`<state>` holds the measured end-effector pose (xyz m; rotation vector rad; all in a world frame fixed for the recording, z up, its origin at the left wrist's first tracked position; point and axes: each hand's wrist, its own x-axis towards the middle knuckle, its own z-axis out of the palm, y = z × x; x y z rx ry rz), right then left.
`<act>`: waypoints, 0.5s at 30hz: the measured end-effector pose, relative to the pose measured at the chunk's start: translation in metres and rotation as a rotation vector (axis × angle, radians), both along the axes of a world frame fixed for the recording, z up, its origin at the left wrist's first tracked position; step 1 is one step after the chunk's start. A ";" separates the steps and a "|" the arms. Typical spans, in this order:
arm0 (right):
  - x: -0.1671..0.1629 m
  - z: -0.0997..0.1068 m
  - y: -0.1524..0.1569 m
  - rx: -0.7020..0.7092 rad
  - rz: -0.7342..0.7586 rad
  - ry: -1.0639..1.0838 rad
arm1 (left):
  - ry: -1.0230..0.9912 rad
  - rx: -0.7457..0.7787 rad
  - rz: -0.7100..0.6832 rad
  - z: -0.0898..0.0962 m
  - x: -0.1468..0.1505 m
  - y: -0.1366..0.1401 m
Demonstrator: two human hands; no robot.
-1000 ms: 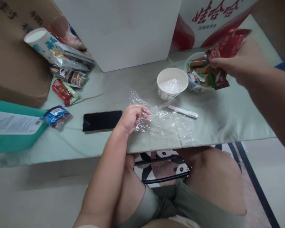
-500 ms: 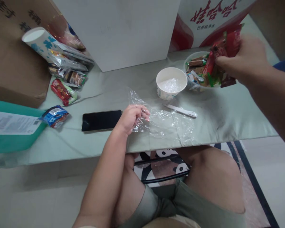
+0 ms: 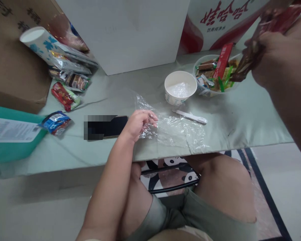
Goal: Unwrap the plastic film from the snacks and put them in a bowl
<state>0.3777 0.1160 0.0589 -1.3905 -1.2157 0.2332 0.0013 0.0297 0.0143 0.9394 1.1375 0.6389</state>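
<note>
My right hand [image 3: 278, 50], at the upper right, is closed round several red and brown wrapped snack packets [image 3: 251, 55]. It is just right of a clear plastic bowl [image 3: 203, 89] of wrapped snacks, where a red packet [image 3: 223, 60] stands tilted on top. My left hand [image 3: 140, 124] rests near the table's front edge, its fingers curled on a crinkled clear plastic bag [image 3: 175, 132]. Beyond the bag stand a white paper cup [image 3: 172, 95] with clear plastic inside and a white box cutter [image 3: 190, 116] lying flat.
A phone [image 3: 115, 126] lies left of my left forearm. Snack packets [image 3: 56, 122], a stack of paper cups [image 3: 37, 42], a green container [image 3: 17, 150] and a cardboard box [image 3: 17, 67] occupy the left. White boxes [image 3: 140, 36] stand along the back.
My right hand has lifted away from the bowl, up and to the right, with the packets. A red packet stays in the bowl. My left hand has barely moved.
</note>
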 end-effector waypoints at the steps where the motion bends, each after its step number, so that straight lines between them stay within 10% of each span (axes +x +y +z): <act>1: -0.003 -0.002 -0.001 -0.002 0.019 0.087 | 0.003 0.001 -0.002 0.000 0.000 0.000; 15: 0.008 -0.062 -0.023 0.180 0.125 0.067 | 0.041 -0.002 0.004 0.001 0.001 -0.002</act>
